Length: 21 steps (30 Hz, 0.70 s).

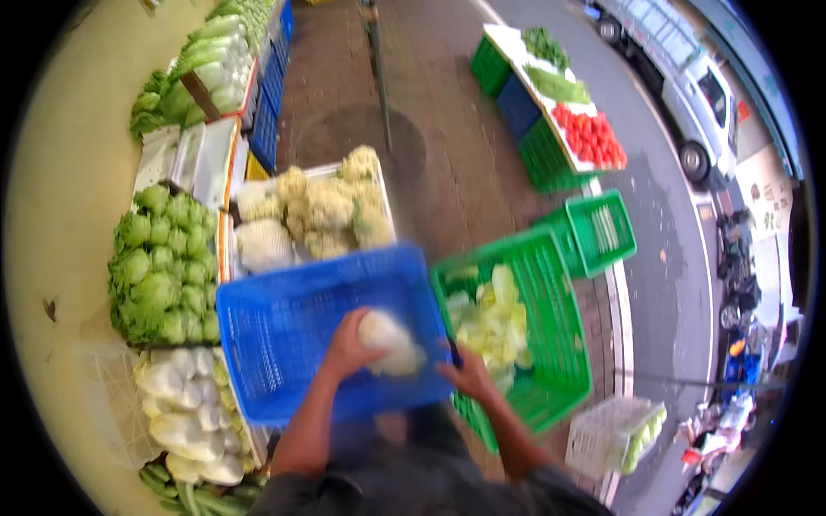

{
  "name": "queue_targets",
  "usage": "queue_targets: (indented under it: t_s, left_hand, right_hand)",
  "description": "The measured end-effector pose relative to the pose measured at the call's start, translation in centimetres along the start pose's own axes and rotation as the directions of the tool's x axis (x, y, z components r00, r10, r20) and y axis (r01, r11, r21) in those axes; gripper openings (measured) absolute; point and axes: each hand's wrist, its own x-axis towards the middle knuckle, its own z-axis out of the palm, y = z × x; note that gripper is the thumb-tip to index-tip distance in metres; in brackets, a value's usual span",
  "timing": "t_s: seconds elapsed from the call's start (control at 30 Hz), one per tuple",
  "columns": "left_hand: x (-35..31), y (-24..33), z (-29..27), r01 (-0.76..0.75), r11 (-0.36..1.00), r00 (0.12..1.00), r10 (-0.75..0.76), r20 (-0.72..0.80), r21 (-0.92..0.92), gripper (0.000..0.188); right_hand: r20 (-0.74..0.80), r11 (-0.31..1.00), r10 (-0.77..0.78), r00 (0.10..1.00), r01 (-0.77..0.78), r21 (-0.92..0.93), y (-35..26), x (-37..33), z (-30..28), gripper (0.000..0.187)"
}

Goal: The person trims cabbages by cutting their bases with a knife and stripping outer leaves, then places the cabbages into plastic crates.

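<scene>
My left hand (347, 346) grips a pale round cabbage (392, 342) over the near right part of a blue plastic crate (284, 331). My right hand (469, 371) is just right of the cabbage, fingers near the crate's right wall; whether it holds a small dark thing is blurred. Right of the blue crate stands a green crate (551, 284) with loose pale green leaves (492, 322) inside.
Cauliflowers (331, 206) fill a tray beyond the blue crate. Green cabbages (159, 267) and white cabbages (185, 408) are stacked at left. A smaller green crate (602, 232), a white crate (611, 434), a stall with red tomatoes (589, 138) and a white vehicle (688, 86) lie right.
</scene>
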Motion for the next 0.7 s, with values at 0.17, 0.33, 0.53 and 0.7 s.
queue_targets:
  t_s: [0.17, 0.33, 0.53, 0.7]
  left_hand:
    - [0.2, 10.6, 1.2, -0.085, 0.992, 0.941, 0.110, 0.320, -0.091, 0.087]
    - [-1.5, 13.9, 3.6, -0.219, 0.964, 0.970, 0.232, 0.076, -0.148, 0.086]
    - [-3.2, 12.2, 6.2, -0.089, 0.992, 0.996, 0.087, -0.030, -0.092, 0.089]
    - [-2.9, 12.6, 6.4, 0.025, 0.881, 0.983, 0.064, 0.170, -0.473, 0.094]
  right_hand:
    - [0.263, 0.886, -0.110, 0.958, -0.025, 0.463, -5.9, 0.9, -3.7, 0.087]
    - [0.097, 0.702, -0.105, 0.990, 0.004, 0.713, -6.3, -1.7, -4.1, 0.091]
    - [-0.137, 0.628, -0.026, 0.990, 0.123, 0.769, -6.0, -3.3, -1.4, 0.076]
    - [-0.221, 0.771, 0.000, 0.975, 0.140, 0.621, -5.1, -4.5, -0.4, 0.070]
